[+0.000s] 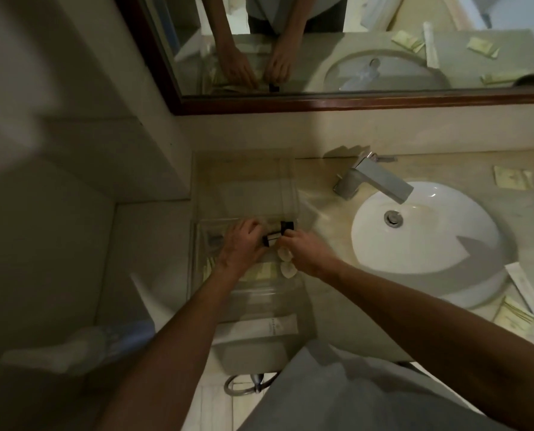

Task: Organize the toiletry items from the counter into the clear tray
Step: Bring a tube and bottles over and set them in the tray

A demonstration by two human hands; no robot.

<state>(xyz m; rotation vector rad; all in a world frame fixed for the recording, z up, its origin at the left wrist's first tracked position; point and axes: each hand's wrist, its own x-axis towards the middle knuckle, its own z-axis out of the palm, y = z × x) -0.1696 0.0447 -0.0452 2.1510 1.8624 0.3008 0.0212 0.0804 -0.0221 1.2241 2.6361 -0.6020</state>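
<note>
**Setting the little bottles into the tray**

I have both hands over the clear tray [197, 244], which sits on the worktop [327, 194] just left of the sink [427, 231]. My left hand [239, 247] is curled, its fingers closed round one end of a small clear bottle [270, 239] with a dark cap. My right hand [306, 250] pinches at the other end, close to a second dark-capped piece [287, 226]; the light is dim, so I can't say for sure whether that is a separate bottle. Two pale round soaps [285, 262] lie in the tray just under my right hand, with yellowish packets [259, 272] beside them.

To do this well, I should lay the bottle flat along the tray's far wall, caps the same way, and keep it off the soaps. More packets [513, 178] wait right of the sink.

Both forearms reach forward and inward, wrists bent down, hands nearly touching.
</note>
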